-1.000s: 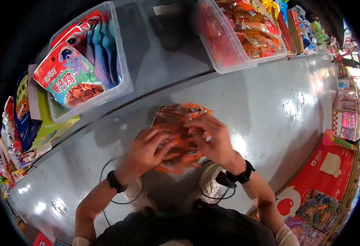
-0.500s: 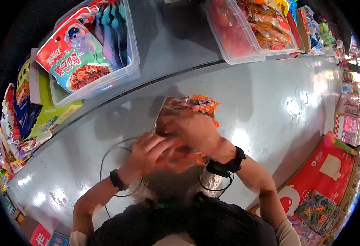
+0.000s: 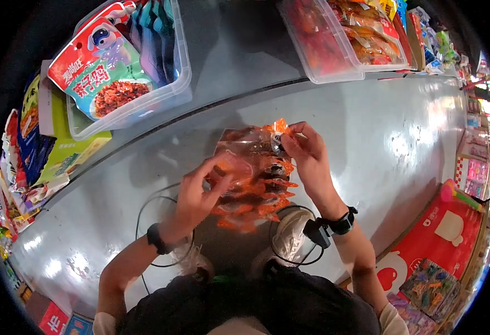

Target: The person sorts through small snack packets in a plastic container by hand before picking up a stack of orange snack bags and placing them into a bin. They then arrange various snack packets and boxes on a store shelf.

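Orange snack packets [image 3: 250, 205] lie in an overlapping row on a brown box or tray in front of my body. My right hand [image 3: 307, 146] pinches the orange end of a packet [image 3: 280, 128] at the far right corner of the row. At the left side, my left hand [image 3: 200, 187] has thumb and fingers curved around a clear and orange packet [image 3: 235, 167], blurred by motion. Both wrists wear black bands.
A clear bin [image 3: 183, 72] of red and green pouches stands at the upper left, another bin [image 3: 334, 72] of packaged food at the upper right. Black cables loop beside my shoes [image 3: 291, 234]. A red printed box [image 3: 443, 240] is at the lower right.
My hands have moved apart. My right hand has shifted right and up to the packet's end, my left slightly left. More of the packet row now shows between them.
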`<state>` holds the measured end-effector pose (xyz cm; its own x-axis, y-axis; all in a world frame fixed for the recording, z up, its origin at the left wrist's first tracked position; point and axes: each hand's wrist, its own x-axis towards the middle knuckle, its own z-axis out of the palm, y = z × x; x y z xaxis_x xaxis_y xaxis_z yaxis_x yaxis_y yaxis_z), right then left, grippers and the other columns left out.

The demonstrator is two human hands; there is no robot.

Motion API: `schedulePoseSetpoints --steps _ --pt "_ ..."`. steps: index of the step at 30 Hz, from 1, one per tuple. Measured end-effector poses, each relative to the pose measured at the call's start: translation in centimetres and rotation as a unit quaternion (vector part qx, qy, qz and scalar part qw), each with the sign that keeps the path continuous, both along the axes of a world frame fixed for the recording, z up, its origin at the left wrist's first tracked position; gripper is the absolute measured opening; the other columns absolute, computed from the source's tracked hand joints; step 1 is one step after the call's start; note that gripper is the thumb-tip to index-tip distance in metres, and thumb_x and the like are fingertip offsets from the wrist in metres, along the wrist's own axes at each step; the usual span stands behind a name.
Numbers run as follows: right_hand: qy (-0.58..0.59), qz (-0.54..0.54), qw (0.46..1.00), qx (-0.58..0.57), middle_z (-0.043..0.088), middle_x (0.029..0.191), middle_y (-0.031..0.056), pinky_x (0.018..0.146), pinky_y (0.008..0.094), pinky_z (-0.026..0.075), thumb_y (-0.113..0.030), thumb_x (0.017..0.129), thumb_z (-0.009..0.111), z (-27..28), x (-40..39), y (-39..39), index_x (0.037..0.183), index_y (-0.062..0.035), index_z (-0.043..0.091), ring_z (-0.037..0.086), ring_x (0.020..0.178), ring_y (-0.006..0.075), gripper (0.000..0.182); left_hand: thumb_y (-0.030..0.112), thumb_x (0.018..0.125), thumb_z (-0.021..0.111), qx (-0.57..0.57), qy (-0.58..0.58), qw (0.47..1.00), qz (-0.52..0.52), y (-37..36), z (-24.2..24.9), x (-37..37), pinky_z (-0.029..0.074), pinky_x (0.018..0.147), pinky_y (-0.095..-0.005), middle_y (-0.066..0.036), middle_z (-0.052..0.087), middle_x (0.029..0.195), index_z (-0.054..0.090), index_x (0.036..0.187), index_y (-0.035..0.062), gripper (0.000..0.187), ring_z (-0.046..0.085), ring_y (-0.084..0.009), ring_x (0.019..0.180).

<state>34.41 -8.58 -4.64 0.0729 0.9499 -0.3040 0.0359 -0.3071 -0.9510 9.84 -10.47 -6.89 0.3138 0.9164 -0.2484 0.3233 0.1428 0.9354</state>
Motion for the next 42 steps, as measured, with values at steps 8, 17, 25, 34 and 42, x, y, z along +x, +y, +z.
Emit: schedulePoseSetpoints --steps 8,17,25,34,42 --pt "0.066 -0.072 0.994 -0.049 0.064 0.088 0.0025 0.076 0.0243 0.046 -0.010 0.099 0.059 -0.5 0.2 0.4 0.104 -0.0027 0.057 0.057 0.081 0.0070 0.009 0.008 0.089 0.070 0.167 0.070 0.981 -0.071 -0.5 -1.1 -0.3 0.052 0.070 -0.0345 -0.012 0.067 0.084 0.069 0.112 0.0037 0.024 0.066 -0.0226 0.078" --pt "-0.149 0.002 0.971 0.186 0.063 0.084 0.0060 0.063 0.0249 0.045 -0.006 0.094 0.065 1.9 0.1 -1.7 0.101 -0.0004 0.059 0.052 0.072 0.0077 0.010 0.009 0.084 0.074 0.236 0.081 0.960 -0.127 -1.8 -0.6 -0.7 0.051 0.068 -0.0374 -0.008 0.064 0.090 0.070 0.107 0.0059 0.023 0.062 -0.0234 0.076" --pt "-0.218 0.251 0.911 0.245 0.065 0.079 0.0155 0.065 0.0417 0.050 -0.006 0.086 0.068 0.7 -1.9 -1.8 0.103 -0.0053 0.062 0.065 0.072 0.0346 0.018 0.005 0.084 0.071 0.214 0.062 0.974 -0.040 -2.2 -1.5 -0.9 0.055 0.065 -0.0391 -0.012 0.069 0.083 0.070 0.105 0.0081 0.022 0.068 -0.0298 0.075" --pt "-0.214 0.280 0.904 0.243 0.064 0.080 0.0147 0.067 0.0455 0.051 -0.009 0.087 0.067 -0.4 -2.7 -3.9 0.103 -0.0061 0.062 0.065 0.076 0.0372 0.017 0.018 0.094 0.064 0.098 0.187 0.948 -0.238 3.1 -0.9 -1.0 0.056 0.067 -0.0393 -0.019 0.069 0.082 0.062 0.122 0.0095 0.029 0.072 -0.0312 0.075" --pt "-0.212 0.255 0.909 0.254 0.065 0.082 0.0140 0.067 0.0453 0.051 -0.008 0.085 0.069 -1.1 -2.7 -5.0 0.103 -0.0064 0.062 0.065 0.076 0.0370 0.020 0.021 0.094 0.062 0.256 0.258 0.885 -0.291 3.5 -3.1 0.0 0.054 0.063 -0.0450 -0.016 0.067 0.075 0.058 0.100 0.0072 0.016 0.068 -0.0357 0.069"
